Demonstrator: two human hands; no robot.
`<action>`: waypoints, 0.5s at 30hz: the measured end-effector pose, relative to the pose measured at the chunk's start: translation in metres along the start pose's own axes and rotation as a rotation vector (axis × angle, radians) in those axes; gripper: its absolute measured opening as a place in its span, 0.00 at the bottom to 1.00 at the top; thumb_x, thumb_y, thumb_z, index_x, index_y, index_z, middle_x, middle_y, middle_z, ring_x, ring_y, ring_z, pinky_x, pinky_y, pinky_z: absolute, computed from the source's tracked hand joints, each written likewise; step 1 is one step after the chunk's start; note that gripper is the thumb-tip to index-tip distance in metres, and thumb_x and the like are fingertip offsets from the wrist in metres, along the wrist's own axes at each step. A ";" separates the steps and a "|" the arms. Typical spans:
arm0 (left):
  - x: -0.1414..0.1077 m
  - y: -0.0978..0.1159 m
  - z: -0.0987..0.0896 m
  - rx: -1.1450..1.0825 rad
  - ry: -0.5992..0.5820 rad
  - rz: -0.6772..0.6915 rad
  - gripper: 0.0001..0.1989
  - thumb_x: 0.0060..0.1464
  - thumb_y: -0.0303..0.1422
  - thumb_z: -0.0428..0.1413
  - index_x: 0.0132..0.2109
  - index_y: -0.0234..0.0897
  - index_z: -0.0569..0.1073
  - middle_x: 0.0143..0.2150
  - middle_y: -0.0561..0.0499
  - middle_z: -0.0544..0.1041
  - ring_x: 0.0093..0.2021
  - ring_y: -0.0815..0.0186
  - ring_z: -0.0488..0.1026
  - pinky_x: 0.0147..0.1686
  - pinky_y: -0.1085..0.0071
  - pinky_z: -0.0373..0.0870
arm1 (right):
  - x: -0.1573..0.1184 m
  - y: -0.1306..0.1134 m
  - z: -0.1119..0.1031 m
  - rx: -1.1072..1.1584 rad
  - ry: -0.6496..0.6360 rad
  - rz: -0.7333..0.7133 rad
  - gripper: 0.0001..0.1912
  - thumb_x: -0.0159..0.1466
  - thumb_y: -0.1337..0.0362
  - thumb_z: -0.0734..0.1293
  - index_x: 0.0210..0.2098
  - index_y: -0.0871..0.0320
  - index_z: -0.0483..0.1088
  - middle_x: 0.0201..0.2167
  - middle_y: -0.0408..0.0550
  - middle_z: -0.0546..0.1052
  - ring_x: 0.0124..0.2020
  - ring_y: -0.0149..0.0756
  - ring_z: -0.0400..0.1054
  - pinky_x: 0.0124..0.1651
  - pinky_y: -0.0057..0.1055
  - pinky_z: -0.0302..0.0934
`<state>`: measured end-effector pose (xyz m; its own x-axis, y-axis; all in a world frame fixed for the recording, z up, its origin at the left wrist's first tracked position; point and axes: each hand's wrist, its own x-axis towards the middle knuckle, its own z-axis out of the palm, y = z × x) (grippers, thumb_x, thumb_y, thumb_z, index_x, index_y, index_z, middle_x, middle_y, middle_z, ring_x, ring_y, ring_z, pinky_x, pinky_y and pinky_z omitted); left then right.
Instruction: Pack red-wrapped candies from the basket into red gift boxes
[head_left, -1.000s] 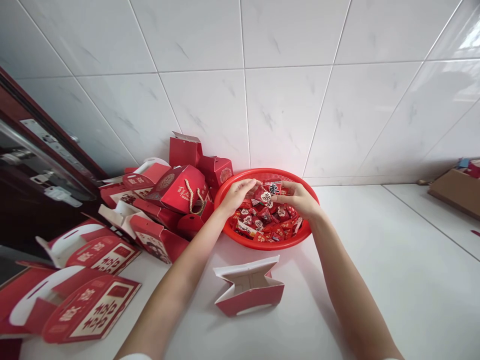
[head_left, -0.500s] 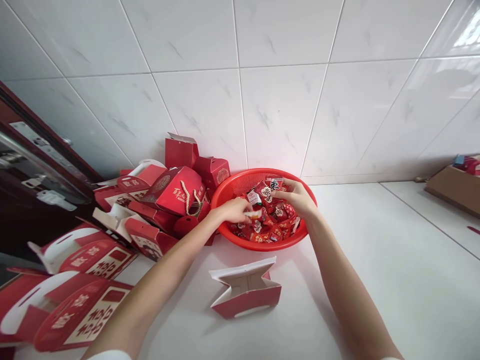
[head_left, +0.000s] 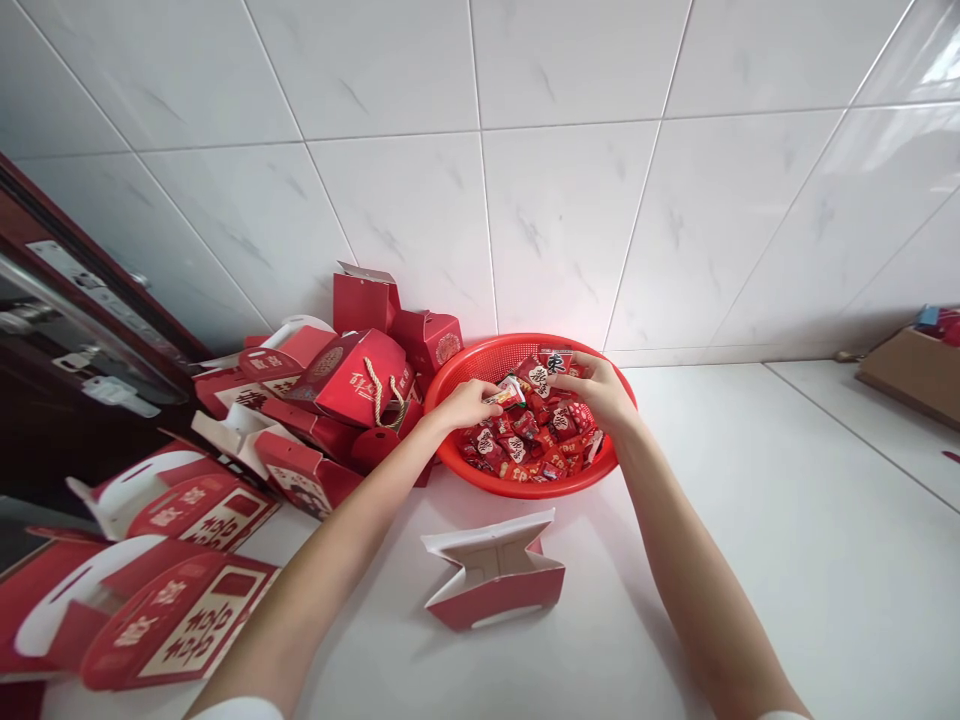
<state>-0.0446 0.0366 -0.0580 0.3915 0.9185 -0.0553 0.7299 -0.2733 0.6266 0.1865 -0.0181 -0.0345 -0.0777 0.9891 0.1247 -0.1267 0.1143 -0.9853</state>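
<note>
Both of my hands reach into a red plastic basket (head_left: 525,492) heaped with wrapped candies (head_left: 536,440). At the basket's left side, my left hand (head_left: 471,403) pinches a small candy in a pale wrapper (head_left: 504,396). Over on the right, my right hand (head_left: 602,393) has thumb and fingers closed on a red candy packet with a black character (head_left: 556,362), held at the top of the heap. Nearer to me, an unfolded-top red gift box (head_left: 499,595) stands with its white inside showing.
Several red gift boxes, one a box with rope handles (head_left: 352,380), are piled left of the basket. More boxes with printed characters (head_left: 199,620) stand at the lower left. A tiled wall (head_left: 562,230) rises behind. A cardboard box (head_left: 911,370) sits at the far right.
My left hand has moved slightly up and away from me over the heap, with the pale candy in its fingers. My right hand stays at the same packet.
</note>
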 end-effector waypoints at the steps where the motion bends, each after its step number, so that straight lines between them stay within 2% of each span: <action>1: 0.000 0.000 0.000 -0.012 -0.005 0.004 0.15 0.46 0.33 0.63 0.44 0.38 0.84 0.44 0.50 0.86 0.46 0.54 0.80 0.49 0.66 0.71 | 0.000 0.000 0.000 0.002 0.003 -0.002 0.19 0.49 0.59 0.79 0.41 0.56 0.79 0.33 0.46 0.82 0.35 0.41 0.76 0.40 0.38 0.74; 4: 0.000 0.002 0.000 -0.027 -0.020 0.017 0.18 0.42 0.33 0.66 0.43 0.38 0.84 0.42 0.51 0.85 0.45 0.55 0.79 0.47 0.67 0.71 | -0.001 -0.001 0.001 0.001 0.017 0.009 0.19 0.49 0.60 0.79 0.40 0.56 0.79 0.33 0.45 0.82 0.35 0.40 0.76 0.41 0.38 0.74; 10: -0.003 0.005 -0.001 0.001 -0.018 0.014 0.14 0.51 0.41 0.60 0.38 0.36 0.83 0.30 0.55 0.81 0.36 0.59 0.76 0.38 0.68 0.67 | -0.002 -0.002 0.001 0.002 0.022 0.018 0.18 0.49 0.60 0.78 0.39 0.56 0.79 0.34 0.46 0.83 0.36 0.41 0.77 0.43 0.39 0.74; 15: -0.004 0.002 0.001 0.054 -0.008 -0.023 0.10 0.47 0.37 0.64 0.35 0.38 0.84 0.28 0.54 0.80 0.34 0.60 0.76 0.35 0.69 0.67 | 0.001 0.001 -0.001 -0.001 0.019 0.004 0.18 0.49 0.60 0.79 0.39 0.56 0.79 0.34 0.46 0.82 0.34 0.40 0.76 0.41 0.39 0.74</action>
<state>-0.0444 0.0324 -0.0573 0.3788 0.9224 -0.0759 0.7677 -0.2673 0.5824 0.1870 -0.0174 -0.0355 -0.0597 0.9911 0.1189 -0.1251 0.1108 -0.9859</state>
